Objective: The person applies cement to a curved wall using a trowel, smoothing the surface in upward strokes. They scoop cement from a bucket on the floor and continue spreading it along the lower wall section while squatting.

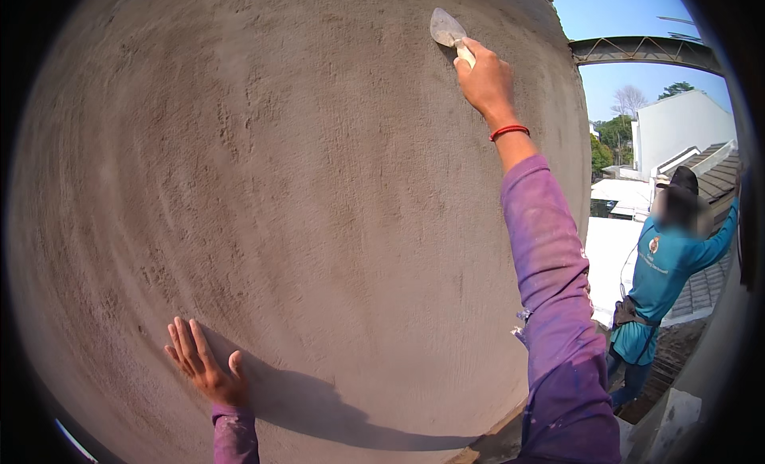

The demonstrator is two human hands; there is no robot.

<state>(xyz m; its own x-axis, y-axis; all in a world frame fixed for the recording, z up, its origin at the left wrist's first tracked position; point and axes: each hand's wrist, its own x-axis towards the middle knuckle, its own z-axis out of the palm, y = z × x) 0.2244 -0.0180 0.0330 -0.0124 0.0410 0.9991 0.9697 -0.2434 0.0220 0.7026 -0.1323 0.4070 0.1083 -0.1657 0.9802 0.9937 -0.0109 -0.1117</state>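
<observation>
With our right hand [488, 80] closed round the trowel [447, 28], blade just beyond its fingers, and our left hand's [212, 378] fingers spread wide well below, we judged the wall [343, 201] between them coated, its pitted patches [227, 121] left to smooth

Rough brown wall [335, 193], low shadow [311, 404]

Purple sleeves [554, 265] with pale flecks accompany a red bracelet [510, 131].
</observation>
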